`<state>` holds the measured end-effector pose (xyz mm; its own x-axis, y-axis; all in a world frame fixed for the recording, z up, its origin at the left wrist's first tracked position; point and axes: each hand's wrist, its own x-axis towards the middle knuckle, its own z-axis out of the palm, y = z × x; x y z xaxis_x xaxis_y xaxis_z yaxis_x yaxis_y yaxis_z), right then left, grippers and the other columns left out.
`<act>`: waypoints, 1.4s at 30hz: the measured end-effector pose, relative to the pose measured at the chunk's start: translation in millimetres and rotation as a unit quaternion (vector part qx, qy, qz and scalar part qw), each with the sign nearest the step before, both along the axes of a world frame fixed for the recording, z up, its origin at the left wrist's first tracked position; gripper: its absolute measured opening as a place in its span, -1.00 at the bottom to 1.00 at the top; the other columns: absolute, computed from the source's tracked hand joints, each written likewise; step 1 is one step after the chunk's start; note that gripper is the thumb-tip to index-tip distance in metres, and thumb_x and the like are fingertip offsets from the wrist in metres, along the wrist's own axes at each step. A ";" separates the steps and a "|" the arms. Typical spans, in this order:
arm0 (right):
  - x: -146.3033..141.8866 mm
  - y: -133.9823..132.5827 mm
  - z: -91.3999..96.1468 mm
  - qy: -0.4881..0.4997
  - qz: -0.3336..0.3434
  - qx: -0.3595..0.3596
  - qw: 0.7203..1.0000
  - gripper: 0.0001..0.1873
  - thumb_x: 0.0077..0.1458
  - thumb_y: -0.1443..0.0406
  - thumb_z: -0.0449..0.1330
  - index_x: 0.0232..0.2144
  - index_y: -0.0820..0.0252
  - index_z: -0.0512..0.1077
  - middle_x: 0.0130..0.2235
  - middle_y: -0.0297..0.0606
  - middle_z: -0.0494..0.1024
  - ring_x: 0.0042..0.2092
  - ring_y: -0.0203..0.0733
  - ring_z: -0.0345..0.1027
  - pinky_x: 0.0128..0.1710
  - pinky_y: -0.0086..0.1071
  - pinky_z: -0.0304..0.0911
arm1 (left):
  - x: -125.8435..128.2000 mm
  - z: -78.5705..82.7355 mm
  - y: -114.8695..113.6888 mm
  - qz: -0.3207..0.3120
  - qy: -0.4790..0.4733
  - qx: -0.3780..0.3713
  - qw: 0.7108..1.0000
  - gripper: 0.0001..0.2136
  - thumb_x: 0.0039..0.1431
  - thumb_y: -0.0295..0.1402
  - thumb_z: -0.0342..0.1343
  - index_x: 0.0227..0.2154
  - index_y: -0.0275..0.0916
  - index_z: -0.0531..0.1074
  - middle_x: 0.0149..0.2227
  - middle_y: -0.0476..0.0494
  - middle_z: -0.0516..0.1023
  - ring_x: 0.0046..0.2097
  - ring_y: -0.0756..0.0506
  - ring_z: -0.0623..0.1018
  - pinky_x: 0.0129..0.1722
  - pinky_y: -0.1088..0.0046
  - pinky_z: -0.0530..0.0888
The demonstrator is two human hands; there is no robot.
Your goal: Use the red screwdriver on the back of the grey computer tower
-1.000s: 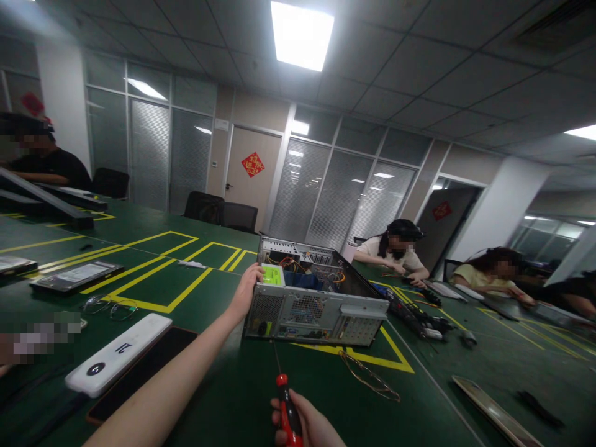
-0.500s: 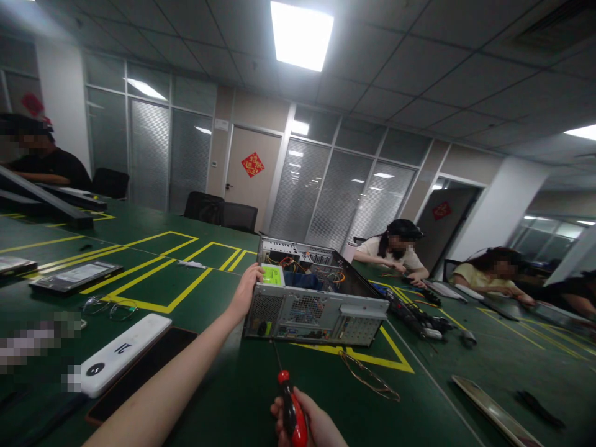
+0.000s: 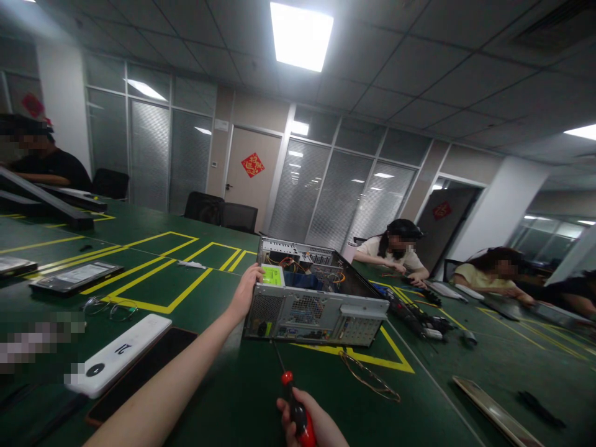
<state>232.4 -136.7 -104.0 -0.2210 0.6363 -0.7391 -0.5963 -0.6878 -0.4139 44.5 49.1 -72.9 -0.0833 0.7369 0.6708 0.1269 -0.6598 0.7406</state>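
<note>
An opened computer case [image 3: 316,316] lies on the green table, its rear panel facing me. Inside it are bundled wires and, at the near left corner, a power supply with a bright green label [image 3: 272,275]. My left hand [image 3: 246,288] is closed over that upper left corner. Low in front of the case, my right hand [image 3: 311,416] grips a red and black screwdriver [image 3: 300,413]. Its thin shaft points up and away, with the tip near the lower edge of the rear panel; whether it touches, I cannot tell.
Left of my arm lie a white device [image 3: 123,354], a dark flat slab [image 3: 144,366] and a hard drive [image 3: 77,275]. A loop of thin cable [image 3: 367,375] rests front right. Cables and parts [image 3: 419,316] lie right of the case. Several people sit around the table.
My right hand and the screwdriver have shifted slightly to the right and towards me. The left hand and the computer case look the same.
</note>
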 end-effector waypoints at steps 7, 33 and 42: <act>0.0 2.1 -0.1 0.010 0.017 0.016 1.000 -0.71 0.18 0.23 0.11 -0.46 0.36 0.44 -0.56 -0.18 0.51 -0.58 -0.39 0.35 -0.65 -0.66 0.17 | 0.5 0.5 0.0 -0.001 -0.003 -0.003 1.000 -0.63 0.29 -0.15 -0.28 -0.50 -0.18 0.29 -0.10 -0.19 0.47 0.21 -0.15 0.28 0.27 0.23 0.17; 3.8 6.1 -22.7 0.010 0.083 0.050 0.995 -0.70 0.19 0.20 0.10 -0.45 0.32 0.44 -0.49 -0.20 0.53 -0.52 -0.37 0.36 -0.51 -0.54 0.26 | -0.1 0.0 0.6 0.001 -0.002 0.003 1.000 -0.62 0.30 -0.13 -0.28 -0.49 -0.19 0.30 -0.08 -0.20 0.46 0.21 -0.14 0.29 0.27 0.23 0.17; 1.5 -4.8 3.3 0.010 0.106 0.159 0.981 -0.69 0.06 0.15 0.23 -0.32 0.34 0.44 -0.53 -0.31 0.45 -0.60 -0.42 0.23 -0.68 -0.59 -0.06 | 0.9 -0.6 -0.5 0.000 -0.009 0.006 1.000 -0.62 0.30 -0.16 -0.28 -0.48 -0.19 0.32 -0.08 -0.20 0.46 0.22 -0.15 0.29 0.27 0.24 0.18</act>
<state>233.9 -141.4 -100.7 -0.3863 0.7724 -0.5041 -0.4631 -0.6351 -0.6182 45.4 48.6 -73.5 -0.0951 0.7287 0.6782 0.1140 -0.6688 0.7346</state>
